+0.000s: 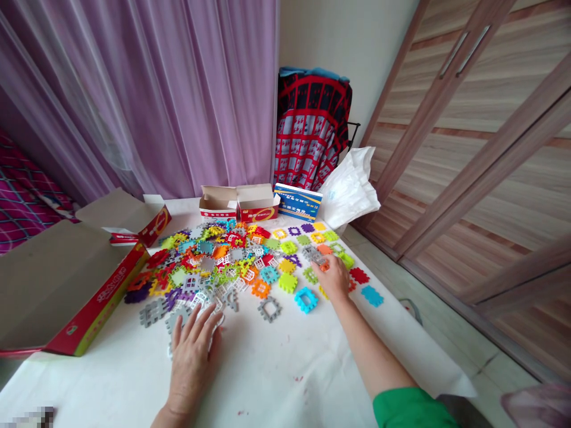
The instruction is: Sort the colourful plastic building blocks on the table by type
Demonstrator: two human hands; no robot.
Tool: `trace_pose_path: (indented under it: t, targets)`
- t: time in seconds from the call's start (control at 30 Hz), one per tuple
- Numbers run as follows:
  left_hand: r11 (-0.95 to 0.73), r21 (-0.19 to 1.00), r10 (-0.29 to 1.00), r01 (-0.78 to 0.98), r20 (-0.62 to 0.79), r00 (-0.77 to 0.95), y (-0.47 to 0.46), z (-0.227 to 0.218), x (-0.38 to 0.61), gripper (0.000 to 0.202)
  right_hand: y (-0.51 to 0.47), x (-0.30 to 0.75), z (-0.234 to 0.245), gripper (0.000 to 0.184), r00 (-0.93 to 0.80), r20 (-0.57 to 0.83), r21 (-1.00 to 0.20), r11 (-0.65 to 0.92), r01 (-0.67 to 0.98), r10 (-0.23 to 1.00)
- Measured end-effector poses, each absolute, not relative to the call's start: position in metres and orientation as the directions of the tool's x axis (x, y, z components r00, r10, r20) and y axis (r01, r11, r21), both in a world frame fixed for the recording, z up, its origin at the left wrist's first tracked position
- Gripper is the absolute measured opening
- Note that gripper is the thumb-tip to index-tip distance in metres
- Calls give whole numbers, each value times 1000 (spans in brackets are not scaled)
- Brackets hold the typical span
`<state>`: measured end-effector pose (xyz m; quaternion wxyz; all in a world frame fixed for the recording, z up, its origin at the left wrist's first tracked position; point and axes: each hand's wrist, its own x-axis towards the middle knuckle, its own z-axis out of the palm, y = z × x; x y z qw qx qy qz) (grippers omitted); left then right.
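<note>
A heap of colourful plastic interlocking tiles (223, 261) covers the middle of a white table (276, 368). My left hand (194, 348) lies flat, fingers spread, on some grey and white tiles at the near edge of the heap. My right hand (332, 276) reaches to the right side of the heap, fingers curled over an orange tile (324, 266) and resting on other pieces. A blue square tile (306, 299) and a grey one (270, 309) lie between the two hands.
A large open red cardboard box (66, 297) stands at the left, a smaller open red box (238, 205) and a blue box (298, 202) at the back. A white plastic bag (350, 187) sits at the table's far right corner. Purple curtains and wooden wardrobe doors surround.
</note>
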<state>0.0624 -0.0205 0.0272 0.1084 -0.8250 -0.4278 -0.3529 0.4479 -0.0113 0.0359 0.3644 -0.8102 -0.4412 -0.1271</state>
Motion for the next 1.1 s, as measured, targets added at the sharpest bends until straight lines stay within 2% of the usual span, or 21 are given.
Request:
trace_pose_path:
  t: [0.17,0.4,1.1]
  targets:
    - [-533,167,675,829,674,298,-17,19,42,27,18,462,39,34,612,451,-449,-427,785,650]
    - [-547,164,677,821,663,319,-13,18,44,28,27,462,39,34,620,390,-392,-487,780,680]
    - [-541,197,695,817,652,303,-13,14,44,28,31,456,38,36,612,377,-348,-507,789,695]
